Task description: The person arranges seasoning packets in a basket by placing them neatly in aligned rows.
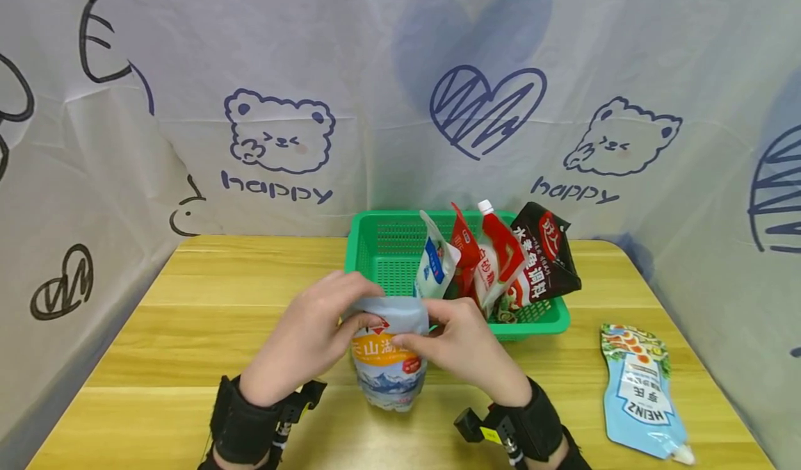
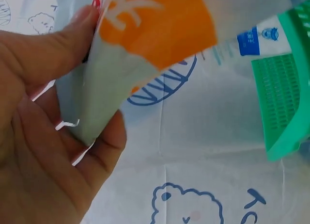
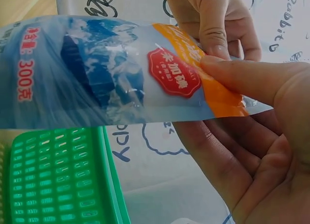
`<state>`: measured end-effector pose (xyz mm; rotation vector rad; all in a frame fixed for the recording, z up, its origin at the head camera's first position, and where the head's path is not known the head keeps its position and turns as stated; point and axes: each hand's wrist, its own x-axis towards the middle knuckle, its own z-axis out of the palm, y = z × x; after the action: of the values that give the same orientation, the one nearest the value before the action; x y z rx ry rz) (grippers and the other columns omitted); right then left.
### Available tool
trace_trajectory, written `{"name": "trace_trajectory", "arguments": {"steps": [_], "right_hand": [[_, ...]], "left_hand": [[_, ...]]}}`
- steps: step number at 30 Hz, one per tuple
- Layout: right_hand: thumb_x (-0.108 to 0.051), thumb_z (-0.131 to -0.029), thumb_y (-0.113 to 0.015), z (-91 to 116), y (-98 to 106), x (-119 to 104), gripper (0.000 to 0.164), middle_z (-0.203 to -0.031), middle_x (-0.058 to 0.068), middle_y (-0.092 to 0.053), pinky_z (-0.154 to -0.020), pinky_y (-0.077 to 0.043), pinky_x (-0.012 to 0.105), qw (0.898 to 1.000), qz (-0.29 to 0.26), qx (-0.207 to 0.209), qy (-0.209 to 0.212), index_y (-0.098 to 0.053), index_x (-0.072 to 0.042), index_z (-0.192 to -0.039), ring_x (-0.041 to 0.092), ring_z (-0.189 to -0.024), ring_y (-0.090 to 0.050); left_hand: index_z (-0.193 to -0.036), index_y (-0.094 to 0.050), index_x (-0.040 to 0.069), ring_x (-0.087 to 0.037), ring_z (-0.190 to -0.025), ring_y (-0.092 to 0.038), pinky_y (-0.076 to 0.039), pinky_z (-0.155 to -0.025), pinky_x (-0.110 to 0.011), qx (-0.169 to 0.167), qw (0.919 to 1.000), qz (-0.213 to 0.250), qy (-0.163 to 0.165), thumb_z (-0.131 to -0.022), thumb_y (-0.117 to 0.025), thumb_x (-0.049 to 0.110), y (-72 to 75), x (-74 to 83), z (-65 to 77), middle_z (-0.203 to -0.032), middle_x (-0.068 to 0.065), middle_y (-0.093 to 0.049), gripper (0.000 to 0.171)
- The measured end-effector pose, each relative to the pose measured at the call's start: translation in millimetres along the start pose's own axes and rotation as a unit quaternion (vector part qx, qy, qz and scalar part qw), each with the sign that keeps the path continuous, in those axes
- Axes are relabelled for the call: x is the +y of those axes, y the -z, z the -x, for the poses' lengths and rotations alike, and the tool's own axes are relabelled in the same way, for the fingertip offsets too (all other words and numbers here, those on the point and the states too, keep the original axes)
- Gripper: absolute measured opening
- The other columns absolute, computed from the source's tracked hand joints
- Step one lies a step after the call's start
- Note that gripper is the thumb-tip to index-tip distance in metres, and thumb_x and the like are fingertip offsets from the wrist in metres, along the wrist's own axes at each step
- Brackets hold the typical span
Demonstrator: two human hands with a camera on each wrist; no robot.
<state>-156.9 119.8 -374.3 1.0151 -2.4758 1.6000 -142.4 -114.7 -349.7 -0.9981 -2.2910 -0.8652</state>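
Both hands hold a pale blue plastic salt bag (image 1: 389, 379) by its upper part, in front of the basket. It hangs upright, with an orange band and printed mountains facing the head camera. The left hand (image 1: 316, 327) pinches the upper left edge, thumb on the front face and fingers behind. At the right edge, the right hand (image 1: 466, 341) pinches the bag the same way, its thumb across the orange band. In the right wrist view the bag (image 3: 101, 69) shows a red badge and red print on its side.
Behind the bag stands a green plastic basket (image 1: 366, 247) with several upright seasoning pouches, among them a black pouch (image 1: 541, 254) and a red-and-white capped pouch (image 1: 497, 265). A light blue Heinz pouch (image 1: 641, 393) lies at the right of the wooden table (image 1: 206, 331). A printed cloth (image 1: 375, 60) hangs behind.
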Motion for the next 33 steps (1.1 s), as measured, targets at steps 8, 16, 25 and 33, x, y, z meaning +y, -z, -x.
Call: {"name": "trace_trajectory", "arguments": {"steps": [8, 16, 25, 33], "right_hand": [[-0.008, -0.088, -0.084, 1.7, 9.4, 2.6, 0.023, -0.103, 0.005, -0.077, -0.071, -0.063, 0.033, 0.999, -0.022, 0.036, 0.009, -0.078, -0.007, -0.110, 0.014, -0.086, -0.074], [-0.007, -0.091, -0.080, 3.0, 28.3, 10.1, 0.024, -0.108, 0.006, -0.077, -0.080, -0.063, 0.036, 0.999, -0.035, 0.029, 0.010, -0.077, -0.007, -0.115, 0.017, -0.091, -0.074], [-0.017, -0.093, -0.080, 0.2, 40.3, 19.2, 0.029, -0.111, 0.003, -0.076, -0.087, -0.060, 0.035, 0.999, 0.021, -0.015, -0.038, -0.075, -0.012, -0.121, 0.013, -0.097, -0.072], [-0.027, -0.093, -0.080, -6.3, 31.8, 35.1, 0.048, -0.131, 0.001, -0.071, -0.116, -0.040, 0.052, 0.980, 0.128, -0.137, -0.073, -0.067, -0.012, -0.136, 0.025, -0.119, -0.066]], "left_hand": [[-0.101, -0.068, 0.011, -0.013, -0.088, -0.056, -0.051, -0.071, -0.027, 0.045, 0.9986, 0.018, -0.023, -0.083, -0.078, -0.012, -5.6, 2.2, -2.9, -0.097, 0.005, -0.067, 0.031], [-0.099, -0.067, 0.008, -0.017, -0.087, -0.057, -0.050, -0.073, -0.025, 0.108, 0.9913, 0.021, -0.072, -0.079, -0.077, -0.020, -4.9, 3.2, -14.6, -0.098, 0.000, -0.069, 0.035], [-0.094, -0.069, 0.007, -0.020, -0.088, -0.057, -0.045, -0.078, -0.026, 0.083, 0.9913, 0.027, -0.099, -0.084, -0.072, -0.019, 23.4, -1.3, -44.5, -0.093, -0.001, -0.069, 0.029], [-0.092, -0.072, 0.008, -0.018, -0.082, -0.058, -0.050, -0.069, -0.029, 0.033, 0.9897, -0.038, -0.134, -0.082, -0.081, -0.011, 39.2, -19.2, -77.1, -0.089, -0.001, -0.070, 0.024]]}}
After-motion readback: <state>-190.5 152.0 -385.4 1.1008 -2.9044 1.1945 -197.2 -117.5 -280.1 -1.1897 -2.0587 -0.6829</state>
